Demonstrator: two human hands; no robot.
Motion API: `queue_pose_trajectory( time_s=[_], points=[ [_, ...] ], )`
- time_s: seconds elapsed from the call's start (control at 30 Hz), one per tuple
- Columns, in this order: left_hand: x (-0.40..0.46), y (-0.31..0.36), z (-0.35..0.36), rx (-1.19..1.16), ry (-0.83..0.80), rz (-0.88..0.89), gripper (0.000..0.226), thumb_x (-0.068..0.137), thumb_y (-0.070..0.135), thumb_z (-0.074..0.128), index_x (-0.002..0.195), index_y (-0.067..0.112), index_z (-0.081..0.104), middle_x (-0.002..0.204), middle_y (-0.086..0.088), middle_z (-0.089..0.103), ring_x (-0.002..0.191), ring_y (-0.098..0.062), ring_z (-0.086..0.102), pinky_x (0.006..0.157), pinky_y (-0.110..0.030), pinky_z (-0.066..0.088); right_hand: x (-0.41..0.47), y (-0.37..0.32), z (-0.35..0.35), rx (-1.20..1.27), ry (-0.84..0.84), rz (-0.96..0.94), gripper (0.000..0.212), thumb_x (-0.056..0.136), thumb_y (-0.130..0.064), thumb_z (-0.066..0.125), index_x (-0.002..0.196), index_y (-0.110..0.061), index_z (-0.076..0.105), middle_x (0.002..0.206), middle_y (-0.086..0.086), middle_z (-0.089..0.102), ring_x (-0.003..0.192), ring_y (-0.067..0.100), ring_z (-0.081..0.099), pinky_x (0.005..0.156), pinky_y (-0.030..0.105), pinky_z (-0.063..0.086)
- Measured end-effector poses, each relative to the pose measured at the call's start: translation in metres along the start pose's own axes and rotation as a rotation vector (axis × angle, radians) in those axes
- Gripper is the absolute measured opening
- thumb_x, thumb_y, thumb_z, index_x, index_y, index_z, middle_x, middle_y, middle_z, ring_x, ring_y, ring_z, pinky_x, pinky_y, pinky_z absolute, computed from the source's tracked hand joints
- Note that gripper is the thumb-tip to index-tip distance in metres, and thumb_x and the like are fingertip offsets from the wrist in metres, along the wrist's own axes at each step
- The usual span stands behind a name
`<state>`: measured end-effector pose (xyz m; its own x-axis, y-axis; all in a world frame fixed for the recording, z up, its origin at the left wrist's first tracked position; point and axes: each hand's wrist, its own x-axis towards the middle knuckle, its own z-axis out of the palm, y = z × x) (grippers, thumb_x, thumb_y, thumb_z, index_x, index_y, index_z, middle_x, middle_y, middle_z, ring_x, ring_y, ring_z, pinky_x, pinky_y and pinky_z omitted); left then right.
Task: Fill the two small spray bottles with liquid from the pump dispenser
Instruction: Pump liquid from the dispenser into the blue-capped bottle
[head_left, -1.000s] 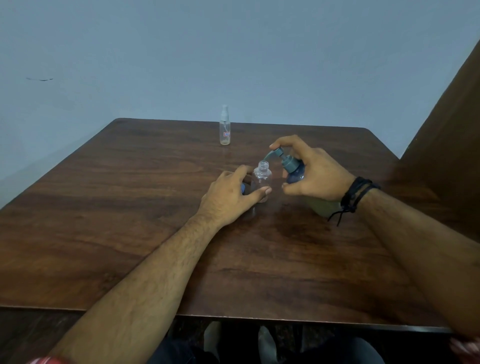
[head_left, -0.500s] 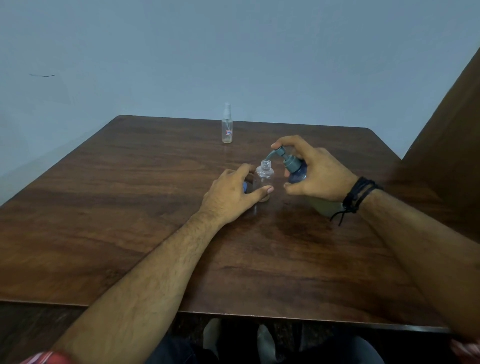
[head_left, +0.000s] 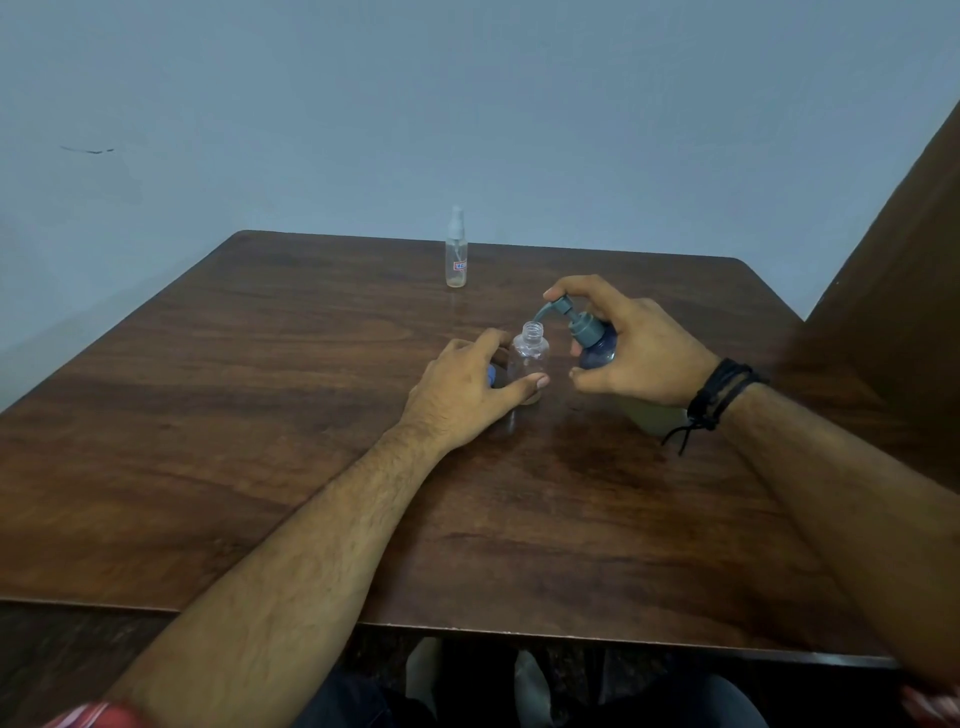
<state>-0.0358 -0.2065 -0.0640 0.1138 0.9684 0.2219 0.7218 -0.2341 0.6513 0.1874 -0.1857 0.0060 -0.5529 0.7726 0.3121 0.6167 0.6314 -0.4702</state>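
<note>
1. Gripping the open small bottle (head_left: 529, 358) is your left hand (head_left: 467, 395), thumb on the near side and fingers curled round the far side; the bottle stands upright near the middle of the table (head_left: 260, 415), its cap off and its threaded mouth bare.
2. Your right hand (head_left: 639, 358) wraps the pump dispenser (head_left: 592, 338) just right of that bottle, with a fingertip lying on top of the grey pump head and the thumb against the blue body.
3. The dispenser leans left, so its spout reaches over to the rim of the open mouth; you cannot tell whether liquid is running.
4. A small blue piece (head_left: 491, 375) shows just left of the bottle, mostly hidden behind your left hand.
5. The second spray bottle (head_left: 456, 254) stands upright with its sprayer on, well apart from your hands and close to the table's far edge.
6. Left of your left forearm lies a broad stretch of bare wood out to the left edge; the near edge runs under both forearms.
7. On the right, a dark brown wooden panel (head_left: 893, 291) rises close beside the table's right edge, near your right wrist and its black wristband (head_left: 719, 392).
</note>
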Motion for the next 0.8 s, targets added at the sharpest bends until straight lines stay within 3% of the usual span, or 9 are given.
queue_pose_trajectory(
  time_s=[0.33, 0.5, 0.8],
  points=[
    [-0.0013, 0.0008, -0.0006, 0.008, 0.014, 0.021, 0.076, 0.069, 0.088, 0.048, 0.128, 0.040, 0.052, 0.096, 0.035, 0.046, 0.116, -0.006, 0.047, 0.097, -0.047, 0.051, 0.0003, -0.0020, 0.0004, -0.001, -0.009, 0.007, 0.073, 0.073, -0.015, 0.078, 0.131, -0.042, 0.042, 0.085, 0.002, 0.068, 0.075, 0.020, 0.066, 0.073, 0.044, 0.057],
    [-0.0005, 0.0007, -0.0005, 0.016, 0.011, 0.018, 0.080, 0.068, 0.090, 0.048, 0.131, 0.041, 0.051, 0.097, 0.034, 0.044, 0.116, -0.008, 0.047, 0.097, -0.048, 0.051, -0.0007, 0.0004, -0.0014, 0.015, 0.014, 0.018, 0.070, 0.073, -0.013, 0.079, 0.124, -0.043, 0.042, 0.086, -0.002, 0.067, 0.075, 0.013, 0.066, 0.074, 0.040, 0.058],
    [0.0003, 0.0001, -0.0007, 0.019, -0.001, 0.002, 0.080, 0.068, 0.091, 0.048, 0.131, 0.042, 0.049, 0.099, 0.030, 0.046, 0.119, -0.010, 0.048, 0.098, -0.050, 0.051, -0.0005, 0.0007, 0.0010, -0.005, 0.013, 0.007, 0.077, 0.075, -0.017, 0.079, 0.136, -0.044, 0.040, 0.085, -0.001, 0.067, 0.076, 0.015, 0.067, 0.075, 0.041, 0.059]
  ],
)
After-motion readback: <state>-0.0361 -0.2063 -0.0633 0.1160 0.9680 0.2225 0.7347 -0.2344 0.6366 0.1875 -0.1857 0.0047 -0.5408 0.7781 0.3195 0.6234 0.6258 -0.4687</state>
